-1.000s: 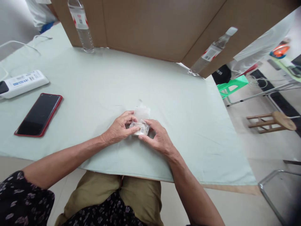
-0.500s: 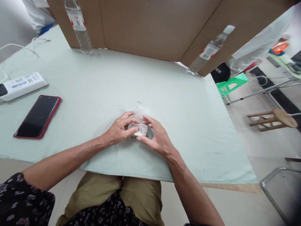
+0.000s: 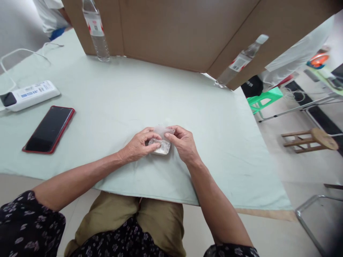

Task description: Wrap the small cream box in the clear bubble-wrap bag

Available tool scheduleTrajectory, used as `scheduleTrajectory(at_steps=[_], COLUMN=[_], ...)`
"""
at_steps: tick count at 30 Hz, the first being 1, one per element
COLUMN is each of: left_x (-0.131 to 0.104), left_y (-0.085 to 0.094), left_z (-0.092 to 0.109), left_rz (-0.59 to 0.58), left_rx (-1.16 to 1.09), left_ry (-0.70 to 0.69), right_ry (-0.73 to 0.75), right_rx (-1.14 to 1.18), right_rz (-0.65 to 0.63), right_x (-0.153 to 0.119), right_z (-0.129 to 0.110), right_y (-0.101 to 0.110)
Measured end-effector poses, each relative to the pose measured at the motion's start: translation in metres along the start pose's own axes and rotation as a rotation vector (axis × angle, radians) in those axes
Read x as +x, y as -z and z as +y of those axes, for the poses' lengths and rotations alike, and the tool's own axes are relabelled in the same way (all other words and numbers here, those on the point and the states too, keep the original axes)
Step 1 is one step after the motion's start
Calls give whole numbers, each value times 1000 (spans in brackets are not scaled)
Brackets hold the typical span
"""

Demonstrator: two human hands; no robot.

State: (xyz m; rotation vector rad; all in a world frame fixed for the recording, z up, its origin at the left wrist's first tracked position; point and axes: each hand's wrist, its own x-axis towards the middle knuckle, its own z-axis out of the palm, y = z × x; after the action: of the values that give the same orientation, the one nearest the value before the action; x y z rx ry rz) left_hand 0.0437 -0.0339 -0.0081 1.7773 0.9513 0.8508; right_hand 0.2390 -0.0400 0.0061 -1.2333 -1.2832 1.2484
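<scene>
A small, pale block-shaped package in clear, crinkled plastic point(image 3: 163, 148) lies on the cloth-covered table in front of me. My left hand point(image 3: 138, 144) grips its left side, the thumb pressed on top and the fingers curled behind. Beyond the block, a translucent plastic flap point(image 3: 160, 130) stands up from its far side. My right hand point(image 3: 184, 142) pinches the right edge of that flap between thumb and fingers. What the package holds cannot be made out through the wrap.
To the left lie a red-cased phone point(image 3: 49, 130) and a white power strip point(image 3: 33, 95) with a cable. A brown cardboard panel point(image 3: 166, 35) stands along the back, with water bottles point(image 3: 100, 44) before it. A wooden stool point(image 3: 316, 139) and green stool point(image 3: 265, 98) are at right.
My right hand has moved from beside the block up to the plastic flap and closed on its edge. My left hand stays on the block. The view has shifted slightly.
</scene>
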Motion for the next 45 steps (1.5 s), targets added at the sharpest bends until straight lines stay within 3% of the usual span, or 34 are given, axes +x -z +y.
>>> scheduleTrajectory(at_steps=[8, 15, 21, 25, 30, 32, 36, 38, 45], left_x=[0, -3, 3, 4, 5, 6, 5, 5, 6], left_y=[-3, -9, -1, 1, -1, 2, 14, 17, 16], left_z=[0, -2, -1, -1, 0, 1, 4, 5, 0], left_rz=[19, 47, 3, 22, 26, 1, -199, -246, -218], left_rx=[-19, -285, -118, -121, -181, -242, -335, -347, -490], left_ry=[-50, 18, 24, 52, 51, 73, 161, 182, 249], right_ry=[47, 172, 294, 395, 481, 411, 90, -18, -54], right_rx=[-81, -199, -351, -563, -689, -631, -381, -277, -266], right_rz=[-50, -89, -245, -338, -243, -196, -158, -174, -145], right_x=[-14, -16, -20, -24, -26, -25, -22, -19, -16], right_z=[-6, -7, -17, -16, -2, 2, 7, 9, 2], right_y=[4, 6, 17, 17, 6, 4, 5, 6, 14])
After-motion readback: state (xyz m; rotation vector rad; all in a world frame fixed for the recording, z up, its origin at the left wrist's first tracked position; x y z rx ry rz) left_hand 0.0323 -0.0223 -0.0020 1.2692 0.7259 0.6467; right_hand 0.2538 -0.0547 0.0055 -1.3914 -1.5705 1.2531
